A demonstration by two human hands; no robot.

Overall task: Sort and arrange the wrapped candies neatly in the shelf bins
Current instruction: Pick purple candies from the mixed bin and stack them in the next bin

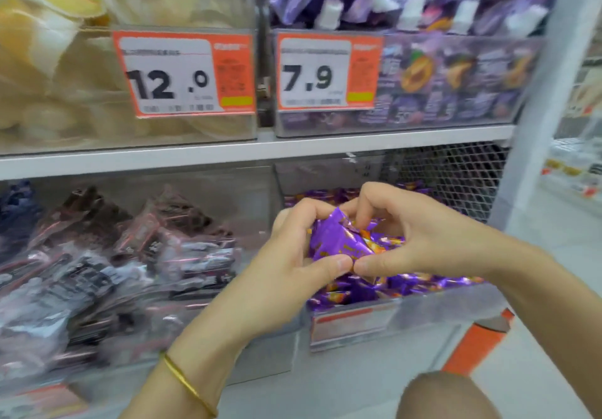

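Cupping a bunch of shiny purple foil-wrapped candies with orange print (338,239), the left hand (286,255) and the right hand (420,233) curl round it from either side, thumb tips meeting at the near edge of the bunch. Both hands grasp the candies. A thin gold bracelet (185,383) circles the left wrist.

The bunch hangs just above a clear plastic bin (358,324) at the right end of the lower shelf, which holds more of the same purple candies (407,285). Beside it, toward the left end, lie blurred dark packets with pink edges (114,255).

Above the white shelf board (228,155), a clear bin of pale yellow packages (65,60) bears an orange-framed price tag reading 12.0 (182,73). The neighbouring bin of purple packages (456,70) bears one reading 7.9 (329,71).
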